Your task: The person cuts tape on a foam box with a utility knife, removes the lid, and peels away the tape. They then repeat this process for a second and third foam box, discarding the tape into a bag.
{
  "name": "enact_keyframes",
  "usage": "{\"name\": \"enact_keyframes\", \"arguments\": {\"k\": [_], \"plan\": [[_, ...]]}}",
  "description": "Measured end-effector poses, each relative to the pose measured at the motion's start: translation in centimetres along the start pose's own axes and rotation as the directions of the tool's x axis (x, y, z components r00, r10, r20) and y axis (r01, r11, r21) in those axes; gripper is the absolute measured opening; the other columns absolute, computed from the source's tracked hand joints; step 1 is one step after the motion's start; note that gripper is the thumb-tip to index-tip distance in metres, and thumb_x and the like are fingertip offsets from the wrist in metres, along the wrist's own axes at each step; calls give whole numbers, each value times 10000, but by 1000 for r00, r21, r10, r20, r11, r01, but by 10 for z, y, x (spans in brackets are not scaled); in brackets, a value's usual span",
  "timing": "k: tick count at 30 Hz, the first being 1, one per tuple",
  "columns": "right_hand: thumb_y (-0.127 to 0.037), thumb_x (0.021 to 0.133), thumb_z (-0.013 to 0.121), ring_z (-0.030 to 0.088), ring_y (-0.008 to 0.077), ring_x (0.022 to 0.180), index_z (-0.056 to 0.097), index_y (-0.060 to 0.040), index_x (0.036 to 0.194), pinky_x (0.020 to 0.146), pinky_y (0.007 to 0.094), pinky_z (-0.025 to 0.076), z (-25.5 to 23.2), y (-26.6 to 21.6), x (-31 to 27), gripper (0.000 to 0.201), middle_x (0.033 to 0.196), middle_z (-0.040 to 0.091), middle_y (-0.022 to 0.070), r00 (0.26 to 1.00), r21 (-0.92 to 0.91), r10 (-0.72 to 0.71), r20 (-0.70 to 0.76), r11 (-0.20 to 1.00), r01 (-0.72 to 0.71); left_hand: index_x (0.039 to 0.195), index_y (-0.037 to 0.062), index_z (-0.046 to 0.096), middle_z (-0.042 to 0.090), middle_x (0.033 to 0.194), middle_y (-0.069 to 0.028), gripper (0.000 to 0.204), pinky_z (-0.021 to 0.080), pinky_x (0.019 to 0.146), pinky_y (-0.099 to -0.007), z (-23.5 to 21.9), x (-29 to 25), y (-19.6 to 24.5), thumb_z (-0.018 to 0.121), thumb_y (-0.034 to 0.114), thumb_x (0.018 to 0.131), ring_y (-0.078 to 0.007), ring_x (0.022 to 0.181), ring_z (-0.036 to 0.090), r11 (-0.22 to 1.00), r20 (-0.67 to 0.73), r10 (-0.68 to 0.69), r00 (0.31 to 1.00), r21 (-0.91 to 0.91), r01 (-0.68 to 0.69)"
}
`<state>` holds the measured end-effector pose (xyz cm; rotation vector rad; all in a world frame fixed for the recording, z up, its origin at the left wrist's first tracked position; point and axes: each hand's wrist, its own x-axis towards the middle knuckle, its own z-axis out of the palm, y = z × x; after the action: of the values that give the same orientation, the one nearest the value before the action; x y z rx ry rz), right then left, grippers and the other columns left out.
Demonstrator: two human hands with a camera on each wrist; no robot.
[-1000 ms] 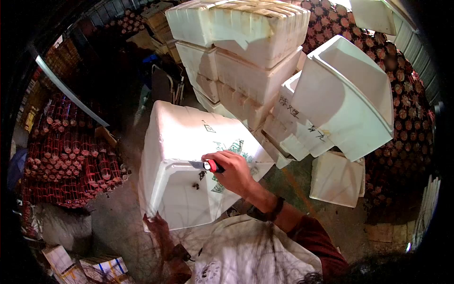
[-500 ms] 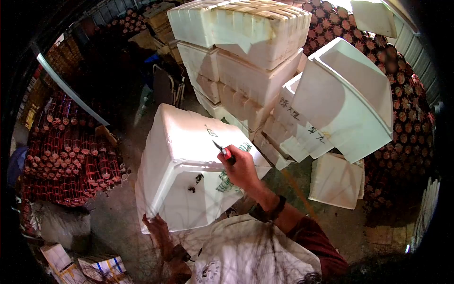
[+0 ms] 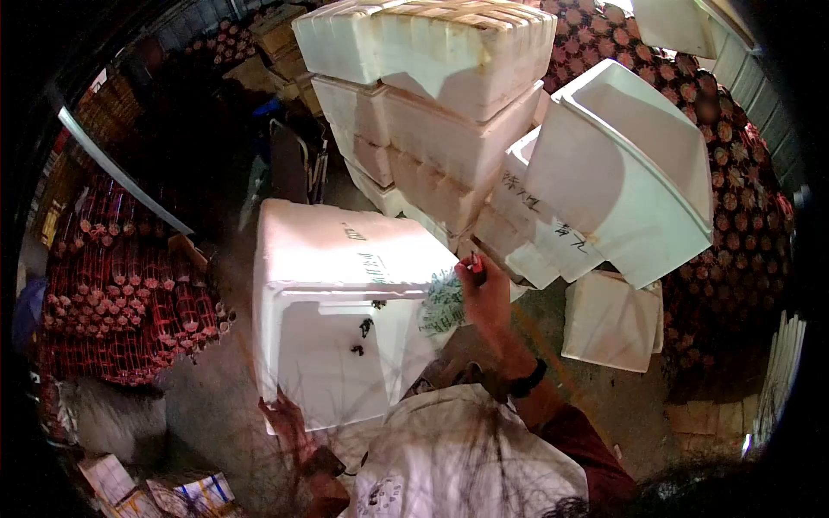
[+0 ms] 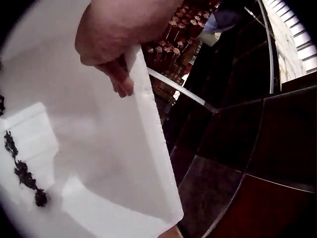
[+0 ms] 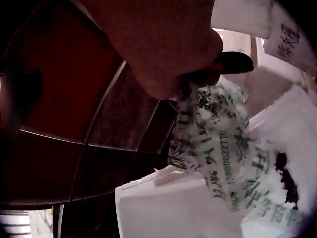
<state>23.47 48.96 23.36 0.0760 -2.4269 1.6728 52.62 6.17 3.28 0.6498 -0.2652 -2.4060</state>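
Note:
A white foam box (image 3: 324,358) stands on its side in front of me, its open hollow facing me. My left hand (image 3: 289,423) grips its lower left rim, fingertips (image 4: 126,88) inside the wall in the left wrist view. My right hand (image 3: 490,298), at the box's right side, holds a red-and-black knife (image 3: 474,266). From the same hand, crumpled clear tape with green print (image 5: 218,148) runs down to the box; I see it pinched at the fingers in the right wrist view. Dark ragged marks (image 4: 25,173) show on the box.
Stacked foam boxes (image 3: 432,112) rise behind the box. More foam boxes (image 3: 613,173) lean at the right, above a foam slab (image 3: 613,324) on the floor. Red net bags (image 3: 129,285) are piled left, and another pile (image 3: 743,233) stands far right.
My right hand with the knife has moved right and off the box's upper edge, and the printed tape now stretches from the box to it. The box has turned slightly; the left hand keeps its hold.

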Motion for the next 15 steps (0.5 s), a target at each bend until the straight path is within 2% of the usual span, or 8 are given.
{"name": "enact_keyframes", "arguments": {"k": [3, 6, 8, 10, 12, 13, 14, 15], "plan": [[-155, 897, 668, 607, 152, 664, 628, -40, 955, 615, 319, 488, -1, 0, 0, 135, 740, 644, 80, 997, 98, -52, 48, 994, 47, 1347, 54, 383, 562, 1286, -104, 376, 498, 800, -194, -52, 30, 6, 485, 168, 1003, -156, 974, 575, 630, 220, 334, 917, 671, -391], [-98, 882, 681, 594, 156, 658, 617, -9, 957, 605, 304, 484, 0, -36, -6, 133, 776, 637, 98, 958, 164, -188, 215, 974, 154, 1378, 63, 339, 534, 1324, -113, 427, 492, 831, -211, -38, 12, 8, 507, 133, 992, -165, 1007, 571, -179, 311, 347, 885, 948, -262], [-93, 869, 687, 620, 192, 675, 617, 6, 966, 594, 327, 490, 15, -41, -9, 155, 792, 642, 121, 907, 189, -339, 249, 936, 298, 1378, 55, 339, 537, 1292, -146, 454, 491, 849, -243, -53, 21, 21, 536, 105, 972, -187, 1035, 565, 373, 297, 216, 930, 855, -360], [-79, 863, 679, 623, 227, 675, 618, 9, 967, 604, 346, 495, 20, -56, -12, 150, 791, 639, 143, 859, 180, -388, 335, 921, 346, 1377, 48, 338, 539, 1260, -178, 483, 490, 867, -276, -72, 38, 39, 566, 78, 953, -209, 1063, 558, 818, 352, 81, 933, 511, -264], [-74, 862, 665, 626, 268, 680, 621, 10, 957, 626, 360, 500, 24, -54, -12, 134, 796, 634, 171, 824, 155, -370, 430, 929, 337, 1377, 41, 337, 542, 1229, -210, 513, 488, 885, -309, -85, 51, 44, 595, 51, 933, -232, 1090, 552, 1000, 458, -7, 889, 26, -6], [-79, 863, 664, 630, 271, 686, 623, 7, 956, 629, 361, 500, 24, -50, -12, 132, 799, 638, 168, 830, 141, -341, 441, 940, 311, 1373, 42, 342, 545, 1223, -212, 505, 496, 872, -306, -48, 25, 23, 592, 51, 934, -234, 1094, 553, 896, 406, 161, 899, 321, -306], [-84, 865, 663, 633, 273, 692, 626, 4, 955, 631, 363, 501, 24, -47, -12, 131, 802, 642, 165, 836, 127, -312, 452, 950, 285, 1369, 42, 347, 548, 1217, -213, 497, 504, 859, -303, 4, -7, -4, 590, 51, 936, -235, 1097, 554, 513, 340, 330, 881, 719, -469], [-89, 866, 662, 637, 276, 698, 629, 1, 955, 634, 364, 501, 25, -47, -12, 130, 805, 646, 162, 840, 115, -282, 464, 959, 259, 1366, 43, 351, 551, 1211, -215, 489, 512, 846, -300, 57, -40, -30, 587, 51, 937, -237, 1100, 555, 141, 264, 483, 835, 917, -372]]}}
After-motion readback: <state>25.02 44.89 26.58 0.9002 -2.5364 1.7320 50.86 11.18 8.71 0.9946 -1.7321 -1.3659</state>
